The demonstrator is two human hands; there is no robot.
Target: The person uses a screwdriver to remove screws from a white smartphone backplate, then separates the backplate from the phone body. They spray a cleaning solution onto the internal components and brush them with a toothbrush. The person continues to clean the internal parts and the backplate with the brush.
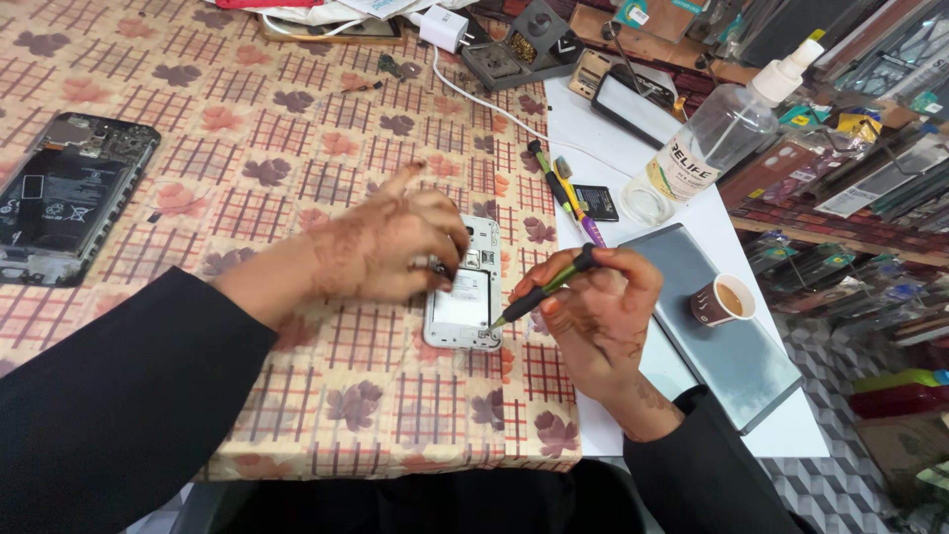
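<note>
A small white phone [463, 302] with its back cover off lies face down on the patterned tablecloth [297, 129]. My left hand [386, 242] rests on its upper left part and pins it down with the fingertips. My right hand [598, 311] grips a thin black-and-green screwdriver [546, 287]. Its tip touches the phone's lower right edge.
A larger opened black phone [64, 193] lies at far left. A grey tablet [722, 321] with a small paper cup [720, 300] of tea sits at right. Behind it stand a clear squeeze bottle [717, 133], spare screwdrivers [563, 193], a white charger [443, 27] and a soldering stand [519, 44].
</note>
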